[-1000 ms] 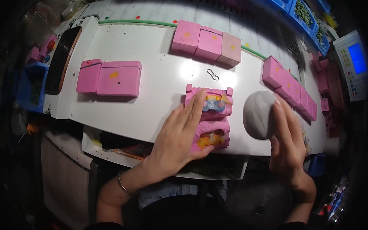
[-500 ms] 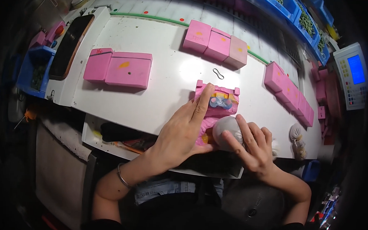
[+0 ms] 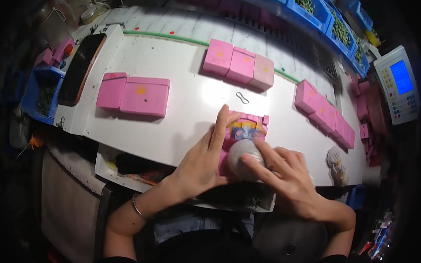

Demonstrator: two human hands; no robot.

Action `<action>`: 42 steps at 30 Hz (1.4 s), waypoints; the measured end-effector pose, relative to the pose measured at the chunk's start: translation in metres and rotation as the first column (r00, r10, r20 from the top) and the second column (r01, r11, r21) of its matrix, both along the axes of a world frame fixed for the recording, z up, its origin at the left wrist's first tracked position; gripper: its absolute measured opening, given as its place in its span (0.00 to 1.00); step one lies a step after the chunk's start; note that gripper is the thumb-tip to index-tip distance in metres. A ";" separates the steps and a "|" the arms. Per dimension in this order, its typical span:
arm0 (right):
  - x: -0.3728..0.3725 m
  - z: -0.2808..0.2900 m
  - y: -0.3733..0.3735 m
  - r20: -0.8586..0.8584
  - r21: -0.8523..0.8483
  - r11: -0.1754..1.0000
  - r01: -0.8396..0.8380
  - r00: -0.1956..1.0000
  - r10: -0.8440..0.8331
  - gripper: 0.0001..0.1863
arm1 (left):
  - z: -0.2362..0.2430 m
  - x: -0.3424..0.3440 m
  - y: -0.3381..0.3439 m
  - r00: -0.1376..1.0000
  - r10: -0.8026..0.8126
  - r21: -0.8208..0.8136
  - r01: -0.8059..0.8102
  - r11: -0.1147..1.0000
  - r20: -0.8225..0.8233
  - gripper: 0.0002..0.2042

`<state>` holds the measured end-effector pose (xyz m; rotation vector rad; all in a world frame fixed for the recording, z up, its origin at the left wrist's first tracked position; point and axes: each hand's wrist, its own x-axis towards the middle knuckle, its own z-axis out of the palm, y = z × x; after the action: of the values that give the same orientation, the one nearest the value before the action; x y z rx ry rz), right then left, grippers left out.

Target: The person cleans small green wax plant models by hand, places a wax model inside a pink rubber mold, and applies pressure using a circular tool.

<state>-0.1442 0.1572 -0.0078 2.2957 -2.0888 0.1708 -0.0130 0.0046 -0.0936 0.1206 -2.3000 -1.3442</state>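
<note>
My left hand [image 3: 197, 161] grips the left side of an open pink mould half [image 3: 224, 155] near the table's front edge, fingers along its side. Set in the mould's upper cavity are yellow parts and a blue piece [image 3: 246, 134] with two pinkish round spots. In my right hand [image 3: 286, 175] is a rounded grey-white cloth pouch [image 3: 247, 159], pressed against the mould just below the blue piece. The pouch and fingers hide much of the mould's lower part. Beyond the mould lies a small dark figure-eight rubber band [image 3: 242, 97].
Two pink mould blocks [image 3: 144, 95] sit at the left, three more blocks [image 3: 241, 64] behind, and a slanting row of blocks [image 3: 324, 113] at the right. A smaller tied pouch [image 3: 336, 160] lies at the right edge. Blue bins [image 3: 314, 14] and a device with a blue screen [image 3: 400, 78] stand beyond.
The pouch and my right hand have moved up the mould, toward the blue piece. Everything on the table has shifted slightly lower in view as the head moved.
</note>
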 end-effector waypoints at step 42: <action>-0.037 -0.018 -0.015 -0.071 -0.115 0.989 0.096 0.992 -0.105 0.33 | 0.007 -0.022 -0.036 0.955 -0.185 0.198 0.139 0.970 0.233 0.65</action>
<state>-0.1815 0.1427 -0.0256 2.0955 -2.0951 0.1883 -0.0353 -0.0314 -0.0862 0.1711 -2.4327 -1.7084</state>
